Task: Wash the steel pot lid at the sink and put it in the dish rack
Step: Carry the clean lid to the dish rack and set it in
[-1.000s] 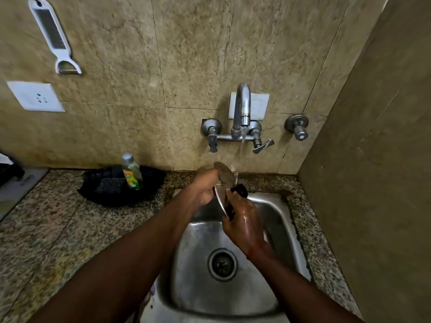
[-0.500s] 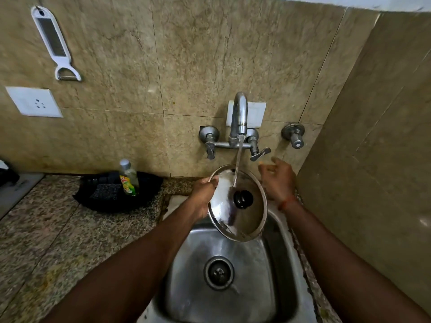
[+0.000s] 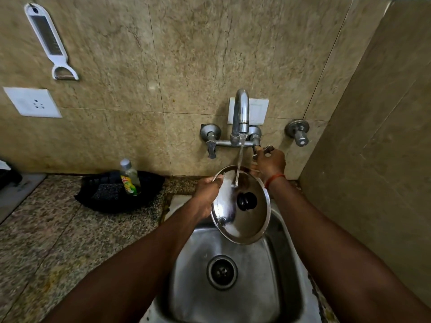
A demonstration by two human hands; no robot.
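Note:
The round steel pot lid (image 3: 247,220), with a black knob in its middle, is tilted over the steel sink (image 3: 200,271) with its top face toward me. My left hand (image 3: 206,194) grips its left rim. A thin stream of water falls from the tap spout (image 3: 241,113) onto the lid's upper part. My right hand (image 3: 269,163) is off the lid, up behind its top edge, with its fingers closed around the tap's right lever handle (image 3: 265,150). No dish rack shows in this view.
A dish soap bottle (image 3: 129,178) stands in a black tray (image 3: 116,194) on the granite counter left of the sink. The tiled side wall (image 3: 377,159) closes in on the right. A second wall valve (image 3: 298,134), a socket plate (image 3: 32,102) and a hanging peeler (image 3: 50,40) sit on the back wall.
My right hand left the lid's knob, rose to the right and took hold of the tap handle. My left hand turned the lid from edge-on to face me under the stream.

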